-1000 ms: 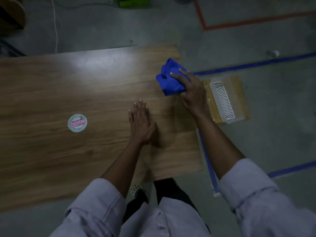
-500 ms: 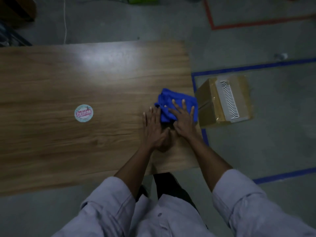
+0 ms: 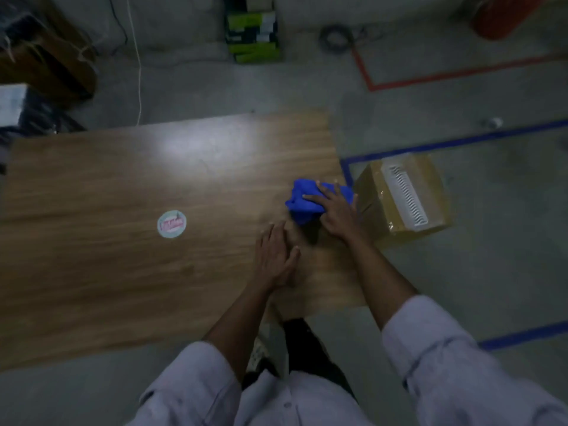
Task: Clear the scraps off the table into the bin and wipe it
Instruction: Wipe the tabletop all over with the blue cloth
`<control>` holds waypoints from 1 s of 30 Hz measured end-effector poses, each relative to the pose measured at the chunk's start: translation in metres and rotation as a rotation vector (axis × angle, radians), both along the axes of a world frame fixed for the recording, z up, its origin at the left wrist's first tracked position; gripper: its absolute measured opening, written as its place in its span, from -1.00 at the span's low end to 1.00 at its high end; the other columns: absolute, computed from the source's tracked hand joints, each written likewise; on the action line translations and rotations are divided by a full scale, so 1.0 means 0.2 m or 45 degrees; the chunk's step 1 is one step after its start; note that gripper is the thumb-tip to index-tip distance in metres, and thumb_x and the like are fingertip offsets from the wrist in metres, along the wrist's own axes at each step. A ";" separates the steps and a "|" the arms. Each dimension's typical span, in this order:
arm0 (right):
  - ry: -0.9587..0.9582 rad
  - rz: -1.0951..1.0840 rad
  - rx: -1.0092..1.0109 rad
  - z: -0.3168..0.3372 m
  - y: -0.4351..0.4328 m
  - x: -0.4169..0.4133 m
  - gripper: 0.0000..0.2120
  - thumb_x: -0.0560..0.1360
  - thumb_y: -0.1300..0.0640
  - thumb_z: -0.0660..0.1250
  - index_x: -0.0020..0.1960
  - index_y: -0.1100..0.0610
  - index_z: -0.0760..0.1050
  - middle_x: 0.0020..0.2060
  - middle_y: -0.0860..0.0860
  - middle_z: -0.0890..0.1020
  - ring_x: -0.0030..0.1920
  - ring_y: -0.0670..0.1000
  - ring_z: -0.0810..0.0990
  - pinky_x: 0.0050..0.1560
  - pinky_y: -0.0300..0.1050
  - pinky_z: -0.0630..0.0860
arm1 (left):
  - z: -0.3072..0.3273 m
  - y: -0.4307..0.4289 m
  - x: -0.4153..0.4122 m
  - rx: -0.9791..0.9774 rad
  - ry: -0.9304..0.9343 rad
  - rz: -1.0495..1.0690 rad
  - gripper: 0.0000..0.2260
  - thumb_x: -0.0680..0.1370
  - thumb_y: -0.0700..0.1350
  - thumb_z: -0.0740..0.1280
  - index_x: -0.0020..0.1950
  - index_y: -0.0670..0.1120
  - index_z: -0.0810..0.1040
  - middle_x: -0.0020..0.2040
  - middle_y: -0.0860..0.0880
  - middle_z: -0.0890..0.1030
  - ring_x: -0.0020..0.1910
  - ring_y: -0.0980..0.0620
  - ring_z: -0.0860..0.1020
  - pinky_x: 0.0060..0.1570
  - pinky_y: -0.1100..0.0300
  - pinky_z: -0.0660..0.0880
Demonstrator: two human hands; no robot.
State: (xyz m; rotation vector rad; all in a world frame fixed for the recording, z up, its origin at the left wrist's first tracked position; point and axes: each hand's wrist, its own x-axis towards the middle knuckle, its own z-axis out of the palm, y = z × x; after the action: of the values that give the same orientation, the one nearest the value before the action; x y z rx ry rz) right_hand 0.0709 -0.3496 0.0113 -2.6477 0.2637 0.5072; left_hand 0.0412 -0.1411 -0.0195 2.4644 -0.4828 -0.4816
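Two sleeves [image 3: 445,364]: pale lilac shirt cuffs along the bottom of the frame, pushed back from both forearms.
Left hand [image 3: 276,256]: lower centre, palm flat on the wooden table [image 3: 107,272]; fingers straight and pressed together, thumb out to the right, holding nothing.
Right hand [image 3: 338,216]: just above and right of the left hand, near the table's right edge, laid on top of the cloth.
Blue cloth [image 3: 302,204]: bunched on the table under the right hand; the fingers [image 3: 325,189] are spread across its upper side, the thumb points left over it, and folds stick out to the left and below the palm.
Round sticker [image 3: 171,224]: centre-left on the table, well apart from both hands; pale rim, pink lettering too blurred to read.
Cardboard box [image 3: 378,192]: on the floor just beside the table's right edge, a white slotted panel [image 3: 405,195] on its top.
Blue tape [image 3: 461,142]: lines on the floor around the box.
Red tape [image 3: 445,76]: an angle at upper right.
Green cartons [image 3: 252,32]: top centre; print unreadable.
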 end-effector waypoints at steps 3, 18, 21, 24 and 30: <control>0.078 0.087 -0.091 -0.20 0.05 -0.07 -0.17 0.50 0.27 0.23 0.61 -0.31 0.06 0.65 -0.20 -0.06 0.63 0.20 -0.26 0.44 0.58 -0.24 | -0.08 0.06 -0.04 0.060 0.064 -0.085 -0.11 0.45 0.32 -0.10 0.65 -0.18 0.02 0.65 -0.10 0.13 0.65 -0.04 -0.01 0.55 0.10 -0.17; 0.056 -0.097 0.149 -0.18 0.34 -1.10 -0.31 0.48 0.37 0.22 0.50 -0.16 0.39 0.61 -0.14 0.19 0.64 0.17 -0.13 0.46 0.50 -0.28 | -0.03 0.27 -0.46 0.136 0.164 -0.302 -0.10 0.48 0.29 -0.03 0.63 -0.30 -0.06 0.65 -0.25 0.00 0.64 -0.19 -0.07 0.58 -0.06 -0.18; 0.163 -0.115 0.132 -0.09 0.39 -1.16 -0.41 0.51 0.33 0.21 0.45 -0.12 0.47 0.57 -0.09 0.33 0.63 0.16 0.09 0.49 0.34 0.12 | 0.02 0.29 -0.52 0.154 0.184 -0.319 -0.22 0.55 0.08 0.19 0.64 -0.26 -0.04 0.65 -0.22 0.03 0.64 -0.16 -0.04 0.58 -0.04 -0.13; 0.281 -0.249 0.229 0.05 0.36 -1.10 -0.48 0.46 0.21 0.19 0.36 -0.07 0.56 0.33 0.13 0.59 0.30 0.25 0.54 0.16 0.07 0.48 | 0.07 0.32 -0.49 0.067 0.221 -0.223 -0.29 0.49 0.04 0.16 0.60 -0.23 0.15 0.51 -0.28 0.35 0.49 -0.23 0.30 0.48 -0.10 0.21; -0.082 -0.615 0.616 0.19 0.26 -0.57 -0.36 0.38 0.37 0.09 0.37 0.04 0.56 0.29 0.10 0.62 0.32 0.11 0.53 0.34 0.04 0.47 | 0.18 0.27 -0.13 -0.027 0.089 0.039 -0.44 0.57 0.00 0.18 0.55 -0.18 0.32 0.45 -0.25 0.44 0.40 -0.24 0.40 0.40 -0.06 0.30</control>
State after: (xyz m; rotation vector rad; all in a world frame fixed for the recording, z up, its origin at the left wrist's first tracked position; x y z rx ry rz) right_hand -0.0423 -0.2979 0.0502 -2.0330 0.6492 0.2777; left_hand 0.0151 -0.0864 0.0171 2.4219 -0.4193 -0.5457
